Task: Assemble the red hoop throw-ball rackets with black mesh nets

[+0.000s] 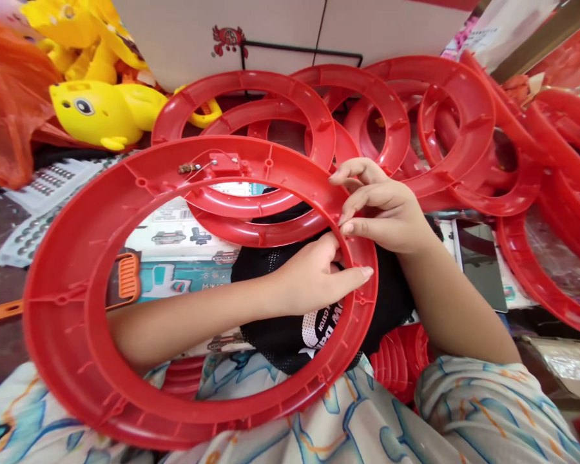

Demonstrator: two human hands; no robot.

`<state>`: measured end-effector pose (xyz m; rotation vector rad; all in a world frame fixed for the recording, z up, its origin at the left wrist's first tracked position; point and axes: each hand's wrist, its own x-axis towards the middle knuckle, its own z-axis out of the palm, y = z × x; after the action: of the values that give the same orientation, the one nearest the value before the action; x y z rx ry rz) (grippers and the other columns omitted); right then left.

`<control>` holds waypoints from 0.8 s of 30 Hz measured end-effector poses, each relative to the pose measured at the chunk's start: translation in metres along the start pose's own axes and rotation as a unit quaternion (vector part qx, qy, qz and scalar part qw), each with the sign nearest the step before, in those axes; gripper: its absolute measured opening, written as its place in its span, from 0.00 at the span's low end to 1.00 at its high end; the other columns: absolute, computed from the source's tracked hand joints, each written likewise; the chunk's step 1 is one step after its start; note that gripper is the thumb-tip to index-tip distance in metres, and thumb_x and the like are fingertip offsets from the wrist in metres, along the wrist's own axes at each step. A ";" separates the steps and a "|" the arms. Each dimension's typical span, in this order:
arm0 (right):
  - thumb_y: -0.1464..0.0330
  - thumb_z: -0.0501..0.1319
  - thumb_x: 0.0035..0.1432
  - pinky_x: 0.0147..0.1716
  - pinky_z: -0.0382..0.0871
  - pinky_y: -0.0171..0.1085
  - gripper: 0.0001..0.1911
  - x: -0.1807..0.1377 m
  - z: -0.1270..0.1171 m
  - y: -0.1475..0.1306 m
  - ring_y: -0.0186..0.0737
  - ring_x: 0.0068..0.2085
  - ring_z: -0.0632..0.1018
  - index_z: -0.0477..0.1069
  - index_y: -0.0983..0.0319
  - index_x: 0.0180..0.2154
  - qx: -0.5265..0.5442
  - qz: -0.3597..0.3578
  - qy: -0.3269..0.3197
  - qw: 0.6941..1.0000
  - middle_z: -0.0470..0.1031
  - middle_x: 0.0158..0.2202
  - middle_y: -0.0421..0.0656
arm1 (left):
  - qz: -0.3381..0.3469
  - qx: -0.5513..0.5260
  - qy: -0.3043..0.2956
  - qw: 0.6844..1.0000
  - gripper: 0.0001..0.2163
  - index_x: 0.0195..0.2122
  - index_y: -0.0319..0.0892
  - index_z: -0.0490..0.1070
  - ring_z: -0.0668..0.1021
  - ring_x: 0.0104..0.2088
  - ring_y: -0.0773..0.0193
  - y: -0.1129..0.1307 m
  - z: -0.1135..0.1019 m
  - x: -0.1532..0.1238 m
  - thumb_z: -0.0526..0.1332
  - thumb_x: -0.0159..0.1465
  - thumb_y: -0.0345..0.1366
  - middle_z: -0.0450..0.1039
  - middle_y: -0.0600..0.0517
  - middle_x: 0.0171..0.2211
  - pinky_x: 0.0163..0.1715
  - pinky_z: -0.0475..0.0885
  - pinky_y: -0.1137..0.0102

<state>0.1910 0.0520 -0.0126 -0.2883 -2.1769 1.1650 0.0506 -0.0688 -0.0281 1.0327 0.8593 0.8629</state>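
A large red plastic ring (60, 264), hollow side up, leans over my lap. My left forearm passes through its opening, and my left hand (309, 277) grips the right side of the rim, thumb on the inner face and fingers underneath. My right hand (386, 209) is at the upper right of the same ring; its thumb and fingertips are pinched close together against the channel. Whatever lies between those fingertips is too small or hidden to make out. In the ring's far section sits a small red block (225, 164) with thin wires and a brown coil-like part (188, 169).
Several more red rings (457, 122) are heaped behind and to the right. Yellow animal-shaped toys (101, 113) lie at the back left, near an orange plastic bag (9, 103). A black cloth (265, 270) covers printed boxes below the ring. A dark flat device (478, 264) lies right.
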 end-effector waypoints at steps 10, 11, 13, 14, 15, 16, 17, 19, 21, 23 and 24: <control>0.63 0.70 0.56 0.60 0.68 0.45 0.06 -0.002 0.009 -0.002 0.40 0.55 0.73 0.76 0.57 0.32 -0.021 -0.022 0.012 0.999 0.71 0.50 0.42 | 0.036 0.115 0.107 0.987 0.06 0.35 0.44 0.58 0.74 0.30 0.66 -0.003 -0.002 0.003 0.55 0.66 0.37 0.66 0.56 0.28 0.31 0.76 0.69; 0.64 0.70 0.56 0.61 0.67 0.46 0.05 -0.001 0.010 -0.002 0.41 0.57 0.72 0.76 0.57 0.32 -0.025 -0.025 0.014 0.999 0.71 0.51 0.43 | 0.026 0.114 0.102 0.988 0.05 0.34 0.44 0.58 0.74 0.29 0.67 -0.002 -0.002 0.003 0.54 0.66 0.36 0.65 0.56 0.27 0.30 0.76 0.69; 0.64 0.70 0.56 0.62 0.65 0.48 0.05 -0.001 0.007 -0.004 0.43 0.60 0.70 0.76 0.57 0.32 -0.030 -0.023 0.004 0.999 0.70 0.55 0.43 | -0.009 0.089 0.082 0.993 0.04 0.34 0.44 0.57 0.72 0.25 0.68 0.000 -0.002 0.003 0.53 0.65 0.35 0.62 0.57 0.25 0.26 0.76 0.69; 0.63 0.70 0.56 0.63 0.65 0.49 0.05 -0.001 0.005 -0.004 0.44 0.61 0.70 0.77 0.57 0.32 -0.031 -0.017 -0.012 0.999 0.69 0.57 0.43 | -0.021 0.073 0.074 0.994 0.04 0.34 0.44 0.57 0.73 0.24 0.68 0.000 -0.001 0.003 0.53 0.65 0.35 0.63 0.57 0.26 0.24 0.76 0.69; 0.63 0.70 0.55 0.64 0.64 0.49 0.05 -0.001 0.002 -0.005 0.45 0.62 0.69 0.77 0.57 0.33 -0.030 -0.009 -0.033 0.999 0.68 0.59 0.43 | -0.027 0.058 0.067 0.996 0.04 0.35 0.44 0.57 0.73 0.23 0.68 0.001 -0.001 0.003 0.54 0.65 0.35 0.63 0.57 0.26 0.23 0.76 0.69; 0.63 0.70 0.55 0.64 0.64 0.48 0.05 -0.001 -0.002 -0.006 0.45 0.63 0.69 0.78 0.57 0.33 -0.026 -0.003 -0.056 0.998 0.67 0.60 0.43 | -0.031 0.044 0.063 0.997 0.05 0.37 0.44 0.56 0.74 0.23 0.67 0.001 -0.001 0.003 0.54 0.65 0.35 0.64 0.57 0.28 0.22 0.77 0.68; 0.64 0.70 0.55 0.65 0.63 0.48 0.05 0.000 -0.006 -0.007 0.45 0.63 0.69 0.78 0.57 0.33 -0.023 0.002 -0.077 0.997 0.67 0.61 0.44 | -0.033 0.035 0.059 0.997 0.06 0.38 0.44 0.56 0.75 0.24 0.66 0.000 -0.001 0.003 0.55 0.65 0.35 0.65 0.56 0.29 0.22 0.78 0.67; 0.65 0.70 0.54 0.66 0.62 0.47 0.05 0.000 -0.012 -0.008 0.45 0.63 0.69 0.78 0.58 0.31 -0.019 0.008 -0.103 0.995 0.67 0.61 0.43 | -0.035 0.030 0.054 0.997 0.08 0.40 0.45 0.55 0.77 0.25 0.64 -0.002 -0.001 0.002 0.56 0.65 0.36 0.66 0.56 0.30 0.23 0.79 0.66; 0.66 0.70 0.54 0.67 0.60 0.47 0.05 0.001 -0.016 -0.010 0.44 0.64 0.68 0.77 0.59 0.29 -0.021 0.010 -0.121 0.992 0.66 0.62 0.42 | -0.040 0.045 0.049 0.997 0.09 0.41 0.45 0.54 0.77 0.25 0.64 -0.003 0.000 0.002 0.56 0.65 0.37 0.66 0.57 0.29 0.23 0.79 0.65; 0.66 0.68 0.56 0.67 0.57 0.47 0.06 0.002 -0.018 -0.011 0.44 0.65 0.67 0.77 0.60 0.29 -0.029 0.009 -0.146 0.989 0.65 0.63 0.41 | -0.042 0.059 0.047 0.996 0.10 0.42 0.45 0.54 0.77 0.25 0.65 -0.004 0.000 0.001 0.57 0.65 0.37 0.66 0.57 0.29 0.23 0.79 0.67; 0.67 0.68 0.57 0.68 0.57 0.47 0.06 0.003 -0.018 -0.012 0.43 0.65 0.66 0.77 0.61 0.29 -0.032 0.003 -0.156 0.987 0.65 0.63 0.40 | -0.044 0.061 0.044 0.996 0.10 0.42 0.45 0.54 0.77 0.25 0.65 -0.004 0.001 0.001 0.57 0.65 0.37 0.67 0.57 0.30 0.23 0.79 0.67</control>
<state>0.2014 0.0582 0.0052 -0.1467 -2.4892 1.2101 0.0525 -0.0690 -0.0318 1.0604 1.0347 0.7924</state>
